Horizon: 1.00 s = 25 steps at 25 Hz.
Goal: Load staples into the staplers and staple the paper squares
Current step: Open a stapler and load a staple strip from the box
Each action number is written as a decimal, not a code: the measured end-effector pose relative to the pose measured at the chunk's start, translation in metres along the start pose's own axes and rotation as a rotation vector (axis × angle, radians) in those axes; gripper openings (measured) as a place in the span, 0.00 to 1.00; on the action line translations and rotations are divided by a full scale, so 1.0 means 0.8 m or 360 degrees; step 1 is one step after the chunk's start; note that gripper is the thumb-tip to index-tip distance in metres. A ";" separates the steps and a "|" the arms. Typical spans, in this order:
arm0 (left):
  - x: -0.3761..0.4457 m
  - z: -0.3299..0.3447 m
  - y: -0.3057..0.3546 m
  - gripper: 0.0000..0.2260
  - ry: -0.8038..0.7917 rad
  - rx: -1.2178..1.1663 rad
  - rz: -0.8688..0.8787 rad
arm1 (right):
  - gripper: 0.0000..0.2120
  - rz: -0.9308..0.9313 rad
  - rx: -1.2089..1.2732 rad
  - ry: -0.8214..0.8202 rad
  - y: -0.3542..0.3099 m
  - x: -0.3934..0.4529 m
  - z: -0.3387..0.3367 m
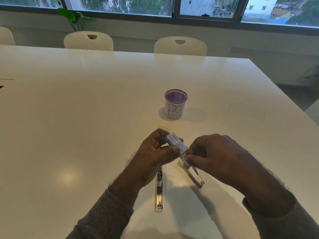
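Right now the left hand (156,153) holds a small blue and white staple box (176,141) up above the desk (86,100). Its thumb presses on the near side of the box and its fingers curl around the far side, so this grip is pinched on the box. The box has a barcode on top and it is tilted.

The right hand (214,156) is just beside it. Its thumb and first finger are pressed together on a thin pale strip (183,156) that sticks out from the low end of the box. It is too small to tell if the strip is staples or the inner tray.

Under the right hand a silver stapler part (196,176) slants toward the near edge of the desk. I cannot tell if the hand touches it. Under the left wrist a long, flat silver stapler (159,192) lies open on the desk, pointing at the near edge.

Farther out, toward the middle of the desk, stands a purple mesh cup (175,104) with a white label marked "B1". It stands upright, well apart from both hands.

Two white chairs (180,45) are tucked in at the far edge. Behind them are a green plant (74,18) and wide windows (120,4).
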<state>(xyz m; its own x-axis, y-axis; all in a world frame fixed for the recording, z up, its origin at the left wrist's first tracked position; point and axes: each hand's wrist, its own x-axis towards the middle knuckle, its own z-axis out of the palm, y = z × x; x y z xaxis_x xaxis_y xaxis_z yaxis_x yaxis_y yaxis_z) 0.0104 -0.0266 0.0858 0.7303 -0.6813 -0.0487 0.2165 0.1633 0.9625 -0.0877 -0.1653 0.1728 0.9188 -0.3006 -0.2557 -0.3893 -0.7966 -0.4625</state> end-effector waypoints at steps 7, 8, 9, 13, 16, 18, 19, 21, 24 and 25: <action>0.000 -0.002 0.001 0.09 0.0005 0.0026 -0.0013 | 0.09 0.0002 -0.0020 0.0022 -0.004 0.001 0.000; 0.000 -0.002 0.000 0.10 -0.0002 0.0044 -0.0020 | 0.09 -0.0008 -0.0056 0.0028 -0.004 0.001 0.001; 0.000 -0.002 -0.002 0.11 -0.0010 0.0043 -0.0023 | 0.09 -0.0012 -0.0089 0.0030 -0.004 0.000 0.001; 0.003 -0.001 -0.003 0.11 -0.0012 -0.0018 0.0008 | 0.09 -0.0018 -0.0103 0.0120 0.001 -0.001 0.006; 0.005 -0.002 -0.002 0.10 -0.0007 -0.0120 0.0029 | 0.07 -0.0094 -0.0037 0.0254 0.000 -0.005 0.009; 0.005 -0.005 -0.001 0.12 -0.0020 -0.0240 0.0022 | 0.06 -0.0195 -0.0015 0.0383 -0.001 -0.008 0.012; 0.005 -0.005 -0.001 0.12 -0.0028 -0.0289 0.0011 | 0.06 -0.0262 -0.0002 0.0452 0.000 -0.009 0.013; 0.004 -0.005 -0.002 0.11 -0.0038 -0.0371 -0.0020 | 0.06 -0.0381 0.0044 0.0522 0.001 -0.009 0.014; 0.005 -0.004 -0.003 0.11 -0.0033 -0.0429 -0.0059 | 0.08 -0.0500 0.0031 0.0487 0.006 -0.007 0.016; 0.005 -0.004 -0.004 0.10 -0.0033 -0.0419 -0.0068 | 0.07 -0.0525 0.0027 0.0476 0.008 -0.007 0.017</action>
<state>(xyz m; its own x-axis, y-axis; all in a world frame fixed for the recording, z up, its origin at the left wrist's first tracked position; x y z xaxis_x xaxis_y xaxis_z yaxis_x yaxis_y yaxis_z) 0.0150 -0.0274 0.0815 0.7042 -0.7055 -0.0797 0.4098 0.3123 0.8571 -0.0962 -0.1617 0.1597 0.9714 -0.1724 0.1633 -0.0711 -0.8673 -0.4927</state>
